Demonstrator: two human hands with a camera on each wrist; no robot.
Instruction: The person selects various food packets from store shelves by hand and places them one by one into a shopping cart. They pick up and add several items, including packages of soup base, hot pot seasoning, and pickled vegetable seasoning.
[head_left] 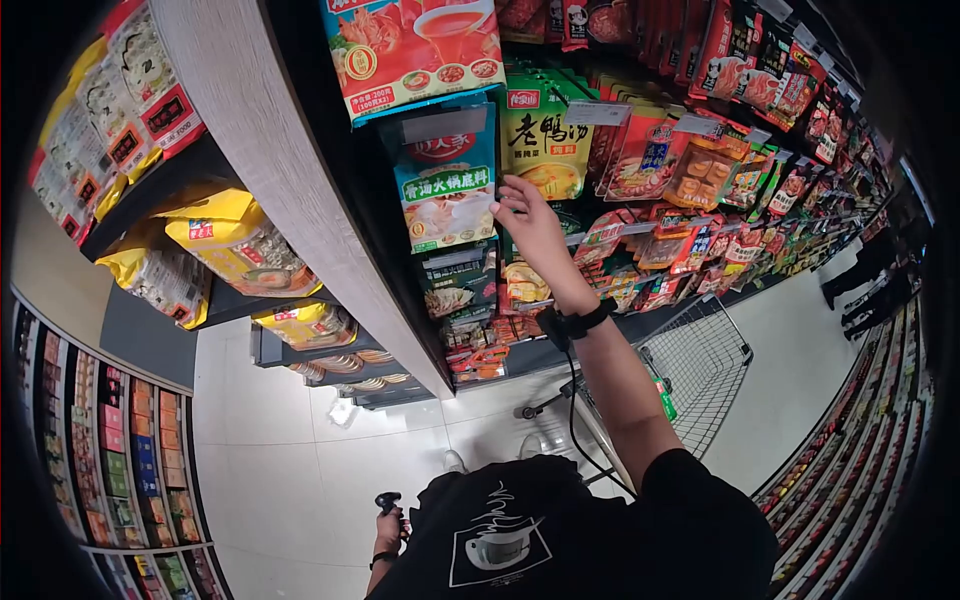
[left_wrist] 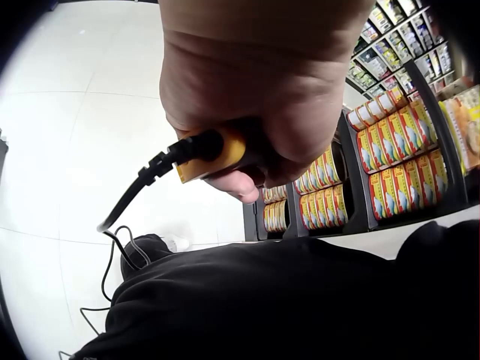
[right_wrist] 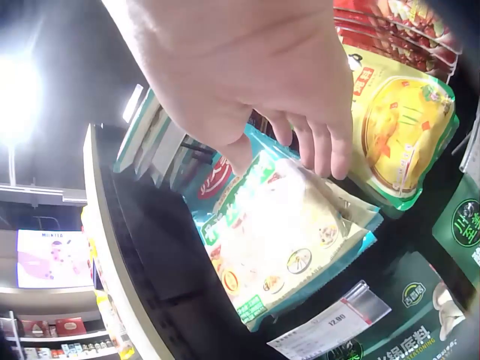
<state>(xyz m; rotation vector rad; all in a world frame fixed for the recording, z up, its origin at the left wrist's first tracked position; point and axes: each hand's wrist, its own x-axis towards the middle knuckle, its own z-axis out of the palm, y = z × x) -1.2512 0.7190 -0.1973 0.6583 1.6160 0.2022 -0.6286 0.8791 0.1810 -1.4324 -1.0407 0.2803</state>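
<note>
My right hand (head_left: 528, 222) reaches up to a teal hot pot soup base packet (head_left: 447, 190) hanging from the rack. In the right wrist view, its fingers (right_wrist: 321, 146) are loosely bent over the same packet (right_wrist: 281, 232), thumb and fingers spread apart. Right beside hangs a green duck soup packet (head_left: 545, 135) with a yellow bowl printed on it. Low at my side, my left hand (head_left: 388, 530) grips a black and orange handheld device (left_wrist: 225, 146). A black cable (left_wrist: 135, 187) runs out of it; the part inside the fist is hidden.
A pale wooden post (head_left: 290, 170) divides the rack from shelves with yellow bags (head_left: 235, 240). A wire shopping cart (head_left: 700, 370) stands at the right. Price tags (right_wrist: 330, 322) stick out below the packets. Canned goods (left_wrist: 322, 206) fill low shelves beside the left hand.
</note>
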